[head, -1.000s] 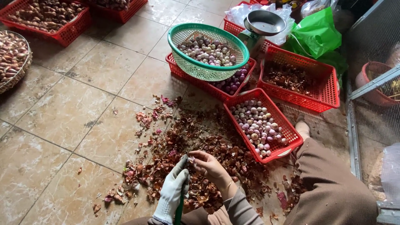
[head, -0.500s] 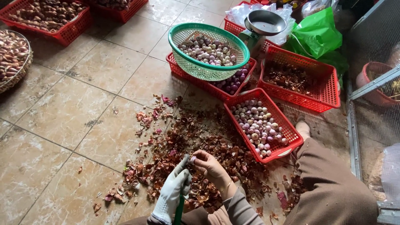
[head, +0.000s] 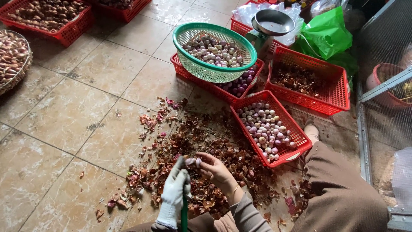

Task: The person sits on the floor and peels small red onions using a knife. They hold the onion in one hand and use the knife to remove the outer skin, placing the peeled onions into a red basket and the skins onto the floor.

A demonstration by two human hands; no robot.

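Note:
My left hand (head: 175,191) wears a white glove and grips a green-handled tool, whose handle runs down along the wrist. My right hand (head: 214,168) is bare and pinches a small pale shallot (head: 194,162) between its fingers, right against the gloved fingers. Both hands hover over a heap of dry reddish-brown shallot skins (head: 193,146) on the tiled floor. Just right of the hands stands a red basket (head: 296,148) of peeled purple-white shallots.
A green round basket (head: 214,72) of peeled shallots rests on a red basket (head: 189,74). Another red basket (head: 339,92) holds skins. A scale with a metal bowl (head: 273,21) and a green bag (head: 326,34) stand behind. Baskets of unpeeled shallots (head: 68,32) sit far left.
The two hands stay together over the skins; the fingers have shifted slightly around the shallot. Nothing else has moved.

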